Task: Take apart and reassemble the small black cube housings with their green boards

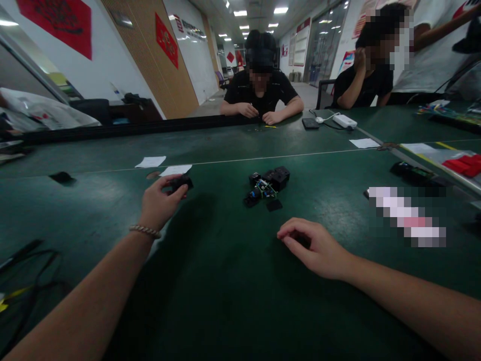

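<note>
My left hand (160, 203) is raised a little over the green table (225, 281) and pinches a small black part (182, 183) between thumb and fingers. A beaded bracelet sits on that wrist. My right hand (313, 248) rests on the table with its fingers curled under; whether anything is inside them is hidden. Between and beyond the hands lies a cluster of small black parts with a green circuit board (267, 185). A flat black piece (274, 204) lies just in front of that cluster.
Two white paper slips (150, 161) (175, 170) lie beyond my left hand. Black cables (30, 260) lie at the left edge. Across the table a person works with both hands; another sits to the right. A phone (310, 123), a white power strip (344, 121) and red items (462, 164) lie far right.
</note>
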`<state>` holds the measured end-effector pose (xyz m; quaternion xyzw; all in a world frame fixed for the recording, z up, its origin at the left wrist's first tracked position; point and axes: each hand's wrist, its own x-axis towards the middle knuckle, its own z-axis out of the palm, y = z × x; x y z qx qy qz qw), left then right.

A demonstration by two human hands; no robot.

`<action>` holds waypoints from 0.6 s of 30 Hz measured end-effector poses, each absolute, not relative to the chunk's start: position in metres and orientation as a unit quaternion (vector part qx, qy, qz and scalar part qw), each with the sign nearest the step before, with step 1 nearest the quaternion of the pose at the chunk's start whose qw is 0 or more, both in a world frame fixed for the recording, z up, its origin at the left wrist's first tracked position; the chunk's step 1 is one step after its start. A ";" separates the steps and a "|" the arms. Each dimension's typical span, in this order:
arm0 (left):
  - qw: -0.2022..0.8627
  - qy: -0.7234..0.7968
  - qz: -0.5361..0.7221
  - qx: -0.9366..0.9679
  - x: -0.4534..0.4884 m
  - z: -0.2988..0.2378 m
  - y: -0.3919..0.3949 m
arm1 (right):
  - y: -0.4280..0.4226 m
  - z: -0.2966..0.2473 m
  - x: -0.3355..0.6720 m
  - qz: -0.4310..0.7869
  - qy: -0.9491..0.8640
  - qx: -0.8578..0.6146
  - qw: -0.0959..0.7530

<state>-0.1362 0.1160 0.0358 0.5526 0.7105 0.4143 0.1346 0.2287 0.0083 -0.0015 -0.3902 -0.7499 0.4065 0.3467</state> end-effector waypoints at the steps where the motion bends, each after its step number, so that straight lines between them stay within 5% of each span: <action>1: 0.109 0.719 0.395 0.561 -0.137 0.035 0.116 | 0.008 -0.001 0.229 0.405 -0.751 -0.390 0.346; 9: -0.012 0.745 0.289 0.601 -0.138 0.032 0.111 | 0.007 -0.001 0.229 0.394 -0.762 -0.384 0.341; 18: -0.024 0.753 0.184 0.631 -0.145 0.025 0.114 | 0.006 0.000 0.228 0.389 -0.764 -0.380 0.348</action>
